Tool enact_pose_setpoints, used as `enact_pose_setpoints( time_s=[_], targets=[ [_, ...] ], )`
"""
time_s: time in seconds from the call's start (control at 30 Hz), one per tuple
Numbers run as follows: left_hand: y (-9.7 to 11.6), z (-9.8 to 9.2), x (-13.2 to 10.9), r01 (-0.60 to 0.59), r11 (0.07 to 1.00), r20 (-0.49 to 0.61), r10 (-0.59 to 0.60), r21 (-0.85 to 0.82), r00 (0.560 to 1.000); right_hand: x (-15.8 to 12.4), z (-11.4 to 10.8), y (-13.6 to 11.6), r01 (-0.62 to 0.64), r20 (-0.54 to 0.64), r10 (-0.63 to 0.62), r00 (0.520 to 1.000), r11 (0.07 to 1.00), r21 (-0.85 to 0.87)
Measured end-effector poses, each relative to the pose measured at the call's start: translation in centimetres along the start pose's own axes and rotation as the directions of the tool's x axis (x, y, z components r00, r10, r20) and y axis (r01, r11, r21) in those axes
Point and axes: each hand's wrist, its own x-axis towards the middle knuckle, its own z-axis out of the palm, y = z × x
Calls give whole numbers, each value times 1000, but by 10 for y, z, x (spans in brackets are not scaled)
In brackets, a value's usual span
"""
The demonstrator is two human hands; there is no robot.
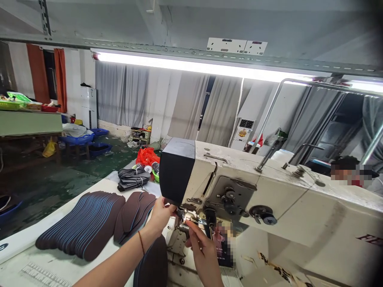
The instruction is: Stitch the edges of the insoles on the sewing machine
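An industrial sewing machine [287,187] stands in front of me, with its needle area [184,217] lit by a small lamp. My left hand [160,217] reaches in from the left, fingers bent together beside the needle area, just below the black end cover [177,171]. From below on the right, my right hand [205,249] meets the same spot, its fingertips pinched close to the presser foot. Whatever either hand pinches is too small to make out. Under my left forearm lies a dark insole-shaped piece [152,263].
Brown insole-shaped pieces with blue edges [80,223] lie fanned out on the white table [18,265], beside a looser pile [134,213]. Behind them sit a tied dark bundle [133,178] and a red plastic bag [147,156]. A metal thread stand [269,107] rises on the right.
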Motion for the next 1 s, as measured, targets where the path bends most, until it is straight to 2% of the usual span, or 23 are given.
enact_pose_setpoints(
  time_s=[0.07, 0.17, 0.23, 0.3, 0.37, 0.43, 0.5, 0.57, 0.63, 0.7, 0.83, 0.93, 1.0],
  targets=[
    [0, -29, 5, -9, 990, -87, 21, 137, 996, 0, -1, -1, -18, 29, 19, 999, 1000, -8],
    [-6, -91, 6, 83, 908, -175, -11, 411, 985, 1, -1, 2, -33, 60, 33, 998, 999, 4],
    [-13, -125, -1, 183, 781, -225, -56, 597, 973, 1, 0, 6, -27, 44, 26, 999, 999, 22],
    [-21, -140, -12, 230, 633, -258, -50, 739, 965, 2, 2, 9, -26, 37, 25, 999, 999, 33],
    [-27, -133, -26, 201, 513, -238, 8, 835, 971, 3, 3, 10, -34, 34, 33, 999, 999, 41],
    [-31, -111, -40, 115, 442, -149, 44, 890, 988, 4, 3, 10, -40, 30, 39, 999, 998, 44],
    [-34, -85, -55, 4, 390, 7, -28, 921, 1000, 4, 2, 10, -44, 21, 44, 999, 998, 32],
    [-38, -63, -69, -65, 344, 132, -174, 937, 976, 3, 1, 9, -43, 23, 43, 999, 999, 13],
    [-41, -51, -80, -73, 311, 151, -233, 948, 961, 2, 1, 9, -35, 30, 35, 999, 999, -2],
    [-43, -46, -88, -53, 292, 114, -196, 955, 974, 1, 0, 9, -24, 33, 25, 999, 1000, -11],
    [-46, -44, -93, -38, 309, 91, -157, 950, 983, 2, 0, 9, -35, 18, 36, 999, 999, -28],
    [-50, -44, -94, -15, 384, 84, -164, 923, 983, 3, -1, 11, -36, 20, 36, 999, 999, -27],
    [-50, -44, -94, -23, 454, 78, -102, 891, 992, 3, -1, 11, -35, 19, 36, 999, 999, -26]
  ],
)
